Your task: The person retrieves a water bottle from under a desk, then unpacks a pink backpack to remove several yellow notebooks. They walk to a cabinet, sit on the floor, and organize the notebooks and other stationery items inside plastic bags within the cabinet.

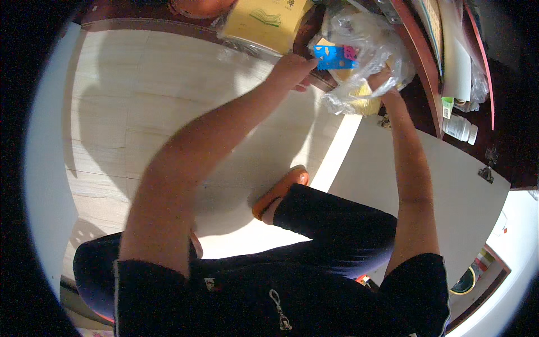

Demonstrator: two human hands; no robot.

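Note:
My left hand (293,71) reaches to the front of a dark shelf, its fingers closed at the left end of a flat blue piece (330,58). That piece has small light marks, an uneven lower edge and a pink patch. Just to its right, my right hand (383,82) is wrapped in the folds of a crumpled clear plastic bag (359,31), gripping it; the film partly covers the fingers. Something yellow (364,105) shows through the lower part of the bag. Left of the bag lies a yellow book (264,22) in a clear sleeve, with a green drawing on it.
An upright reddish-brown divider (422,53) stands right of the bag, with papers (449,39) beyond it. A white bottle (460,130) lies on the shelf. Below hangs a white open cabinet door (387,168) with metal hinges. A brown round object (201,7) sits at the top left.

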